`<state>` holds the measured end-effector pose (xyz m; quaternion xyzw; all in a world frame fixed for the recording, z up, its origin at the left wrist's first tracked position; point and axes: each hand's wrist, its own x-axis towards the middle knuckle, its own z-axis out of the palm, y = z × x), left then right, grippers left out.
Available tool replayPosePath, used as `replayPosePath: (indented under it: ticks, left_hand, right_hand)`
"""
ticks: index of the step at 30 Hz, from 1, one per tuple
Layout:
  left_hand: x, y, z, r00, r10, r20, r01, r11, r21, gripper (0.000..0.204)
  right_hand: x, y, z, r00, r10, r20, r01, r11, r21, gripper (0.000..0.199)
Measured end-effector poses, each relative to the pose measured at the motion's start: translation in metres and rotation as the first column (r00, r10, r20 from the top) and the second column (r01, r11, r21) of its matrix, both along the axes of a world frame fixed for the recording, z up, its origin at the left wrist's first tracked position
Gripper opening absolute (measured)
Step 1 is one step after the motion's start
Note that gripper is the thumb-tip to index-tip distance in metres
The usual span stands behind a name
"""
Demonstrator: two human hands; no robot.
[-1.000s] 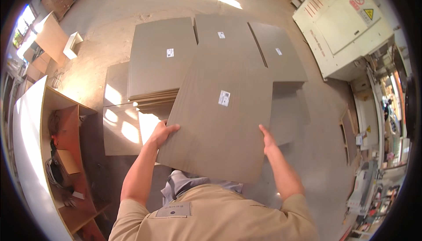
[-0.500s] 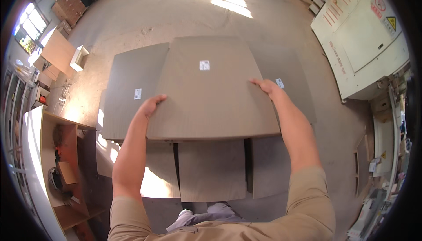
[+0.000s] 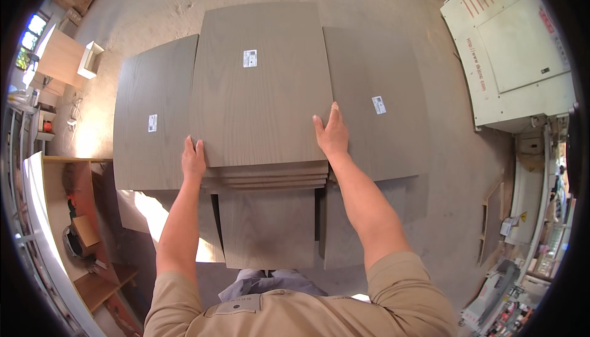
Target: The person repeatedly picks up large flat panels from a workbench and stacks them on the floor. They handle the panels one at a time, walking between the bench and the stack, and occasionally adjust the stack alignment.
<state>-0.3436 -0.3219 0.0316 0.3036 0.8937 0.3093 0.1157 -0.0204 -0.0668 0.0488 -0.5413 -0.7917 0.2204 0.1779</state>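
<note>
A grey-brown wood-grain panel [image 3: 261, 103] with a small white label lies on top of a stack of similar panels [image 3: 267, 176], whose layered near edges show. My left hand [image 3: 193, 157] touches its left edge near the front corner, fingers stretched out. At the right edge, my right hand [image 3: 334, 133] rests with its thumb apart from the straight fingers. Both hands look open; their undersides are hidden. A labelled left panel [image 3: 150, 97] and a labelled right panel [image 3: 381, 116] lie lower on either side of the middle stack.
More grey-brown panels [image 3: 267, 229] lie nearer my legs. An open wooden cabinet [image 3: 101, 288] stands at the left, with tools inside. A large pale machine cabinet [image 3: 516, 54] stands at the far right. A white box-like piece [image 3: 91, 60] sits at the far left.
The middle panel, earlier closer to me and covering the stack's front edges, now lies on the stack. My hands have shifted to its side edges with fingers straighter. The view has also shifted.
</note>
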Motion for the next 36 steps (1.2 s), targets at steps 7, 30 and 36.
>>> replayPosePath:
  ticks: [7,30,36]
  left_hand:
    - [0.003,0.003,0.001,0.999,-0.024,0.039,0.024,1.000,0.004,0.055]
    - [0.036,-0.157,-0.027,0.715,-0.101,0.692,-0.107,0.962,0.252,0.048]
    - [0.063,-0.188,-0.039,0.497,-0.241,0.833,0.001,0.961,0.277,0.046]
  right_hand:
    - [-0.003,-0.001,0.004,0.999,-0.045,0.008,0.046,0.995,-0.088,0.080]
    - [0.088,-0.172,0.016,0.782,-0.549,-0.296,0.241,0.703,-0.669,0.095]
    - [0.145,-0.334,-0.021,-0.398,-0.770,-0.498,-0.389,0.633,-0.669,0.050]
